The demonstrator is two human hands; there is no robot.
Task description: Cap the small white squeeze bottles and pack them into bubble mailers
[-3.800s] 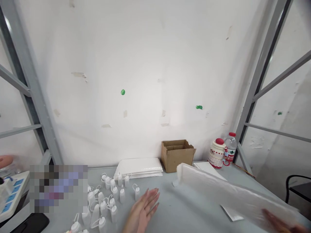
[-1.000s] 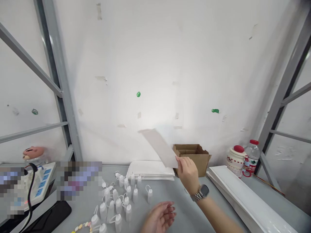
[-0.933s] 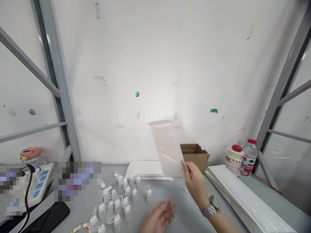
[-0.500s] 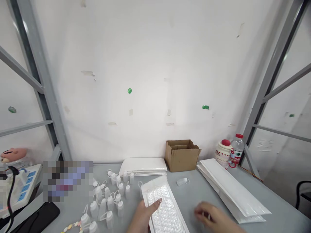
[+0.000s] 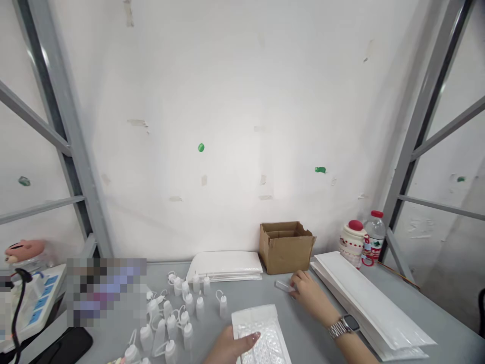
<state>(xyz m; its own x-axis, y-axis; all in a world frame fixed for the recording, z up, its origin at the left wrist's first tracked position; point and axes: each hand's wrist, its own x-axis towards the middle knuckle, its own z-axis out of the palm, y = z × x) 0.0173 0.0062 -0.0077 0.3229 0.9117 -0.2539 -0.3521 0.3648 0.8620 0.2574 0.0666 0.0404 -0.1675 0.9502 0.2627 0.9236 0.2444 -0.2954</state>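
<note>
My left hand (image 5: pixel 235 346) grips a white bubble mailer (image 5: pixel 261 349), thumb on top, at the front of the table. Farther right and back, my right hand (image 5: pixel 305 290) has its fingers closed at the right end of a small translucent plastic bottle (image 5: pixel 283 286) lying on its side. That end is hidden by the fingertips. Several small white squeeze bottles (image 5: pixel 172 326) with looped cap straps stand to the left of my left hand. One such bottle (image 5: pixel 223 306) stands apart, just beyond the mailer.
An open cardboard box (image 5: pixel 287 255) stands behind my right hand, beside stacked white mailers (image 5: pixel 225 265). Larger white mailers (image 5: pixel 371 303) lie right of my forearm. A cream jar (image 5: pixel 351 245) and a water bottle (image 5: pixel 374 237) are back right; a black phone (image 5: pixel 66 346) lies left.
My right hand has moved forward and left from the front of the table to the lying bottle. My left hand and the mailer have shifted lower in view.
</note>
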